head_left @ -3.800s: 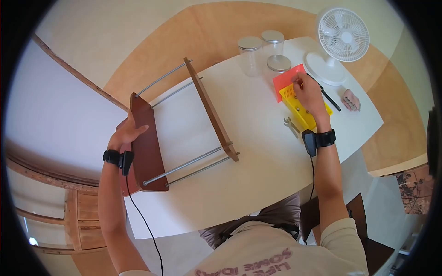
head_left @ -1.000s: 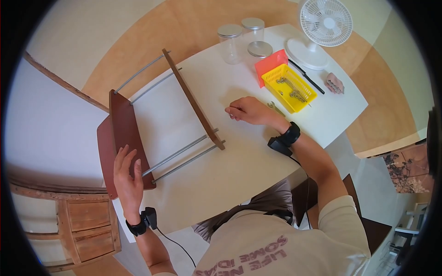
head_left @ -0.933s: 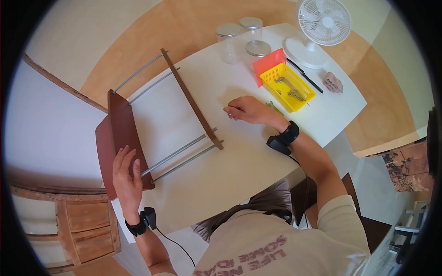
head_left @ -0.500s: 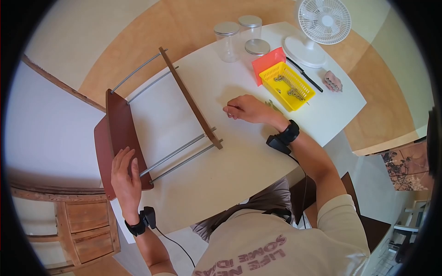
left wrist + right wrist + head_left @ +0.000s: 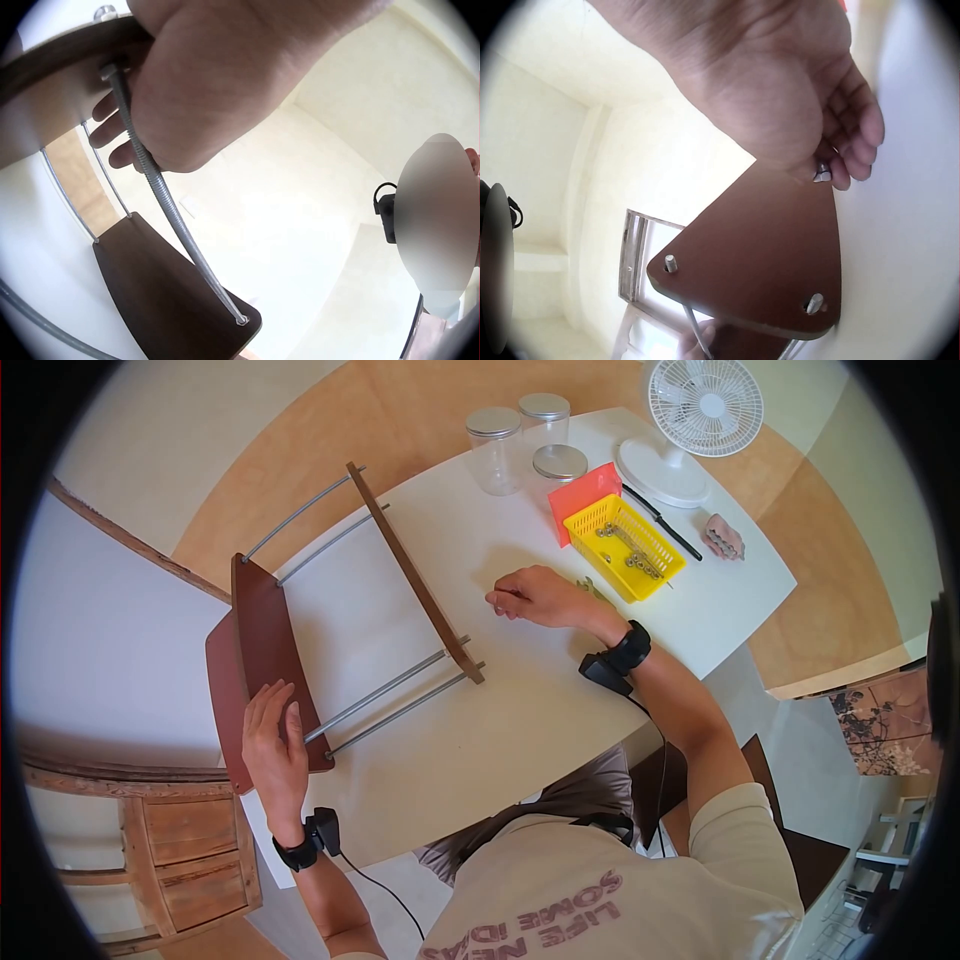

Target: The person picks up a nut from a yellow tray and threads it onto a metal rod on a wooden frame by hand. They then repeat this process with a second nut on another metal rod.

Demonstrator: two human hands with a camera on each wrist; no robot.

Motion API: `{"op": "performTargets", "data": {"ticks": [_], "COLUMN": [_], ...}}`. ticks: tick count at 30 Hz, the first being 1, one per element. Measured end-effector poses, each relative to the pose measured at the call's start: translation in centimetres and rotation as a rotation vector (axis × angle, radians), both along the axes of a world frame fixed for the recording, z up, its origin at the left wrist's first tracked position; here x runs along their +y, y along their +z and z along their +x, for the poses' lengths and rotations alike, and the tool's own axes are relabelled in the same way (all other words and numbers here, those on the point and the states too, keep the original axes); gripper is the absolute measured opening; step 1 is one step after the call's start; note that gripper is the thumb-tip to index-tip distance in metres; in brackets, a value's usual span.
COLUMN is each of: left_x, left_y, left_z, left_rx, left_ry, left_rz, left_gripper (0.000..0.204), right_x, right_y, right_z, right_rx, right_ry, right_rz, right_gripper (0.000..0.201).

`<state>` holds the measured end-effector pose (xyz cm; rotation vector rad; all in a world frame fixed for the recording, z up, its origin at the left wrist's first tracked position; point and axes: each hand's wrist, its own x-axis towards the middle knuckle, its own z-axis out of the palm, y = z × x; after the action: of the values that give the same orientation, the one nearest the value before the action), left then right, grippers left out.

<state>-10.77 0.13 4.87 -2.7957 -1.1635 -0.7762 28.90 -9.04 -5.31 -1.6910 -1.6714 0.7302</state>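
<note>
A shelf frame of two brown boards joined by threaded metal rods (image 5: 385,697) lies on its side on the white table. My left hand (image 5: 275,750) lies at the near end of the left board (image 5: 265,630), fingers extended; in the left wrist view it sits beside a rod (image 5: 176,214). My right hand (image 5: 545,598) pinches a small shiny nut (image 5: 823,176) between thumb and fingers, right of the right board (image 5: 410,570). Two bare rod ends (image 5: 814,303) poke through that board, facing my right hand in the right wrist view.
A yellow basket (image 5: 590,525) holding several metal nuts stands right of my right hand. A wrench (image 5: 588,586) lies beside it, partly hidden. Around them are a red sheet (image 5: 583,493), a black rod-like tool (image 5: 662,522), a cloth (image 5: 722,537), jars (image 5: 493,455) and a white fan (image 5: 705,407).
Since the oldest frame, my right hand has moved left from the basket to beside the shelf frame, and my left hand has moved toward the board's near end. Over the last second both stay nearly still.
</note>
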Motion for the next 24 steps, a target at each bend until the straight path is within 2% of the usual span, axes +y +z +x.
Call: {"op": "performTargets", "data": {"ticks": [10,12,13,15,16,18,22,24], "left_x": [-0.2,-0.2,-0.2,-0.1,-0.1,-0.1,-0.1,-0.1], "left_y": [0.2,0.2,0.2,0.1,0.1,0.0,0.0,0.0], "left_z": [0.1,0.1,0.1,0.1,0.0,-0.1,-0.1,-0.1], "left_rx": [-0.001,-0.004,-0.009,-0.006,-0.003,-0.004,-0.017,-0.018], "left_ry": [-0.008,-0.012,-0.015,-0.017,-0.013,-0.019,-0.020,-0.018], "left_rz": [-0.014,-0.012,-0.012,-0.009,-0.007,-0.003,-0.005,-0.006], "left_gripper": [0.025,0.025,0.025,0.024,0.024,0.024,0.023,0.023], "right_x": [0.1,-0.1,-0.1,0.1,-0.2,-1.0,-3.8,-5.9], "right_y": [-0.3,0.7,0.7,0.8,1.6,4.3,6.8,8.9], "right_z": [0.2,0.1,0.2,0.5,0.4,0.0,3.9,5.7], "right_rx": [-0.045,0.220,0.221,0.810,0.809,1.306,1.452,1.201], "right_ry": [0.021,-0.034,-0.039,-0.011,-0.016,-0.107,0.011,-0.118], "right_rz": [0.040,-0.086,-0.085,-0.070,-0.067,0.019,0.035,0.126], "right_gripper": [0.040,0.037,0.037,0.032,0.032,0.027,0.025,0.025]}}
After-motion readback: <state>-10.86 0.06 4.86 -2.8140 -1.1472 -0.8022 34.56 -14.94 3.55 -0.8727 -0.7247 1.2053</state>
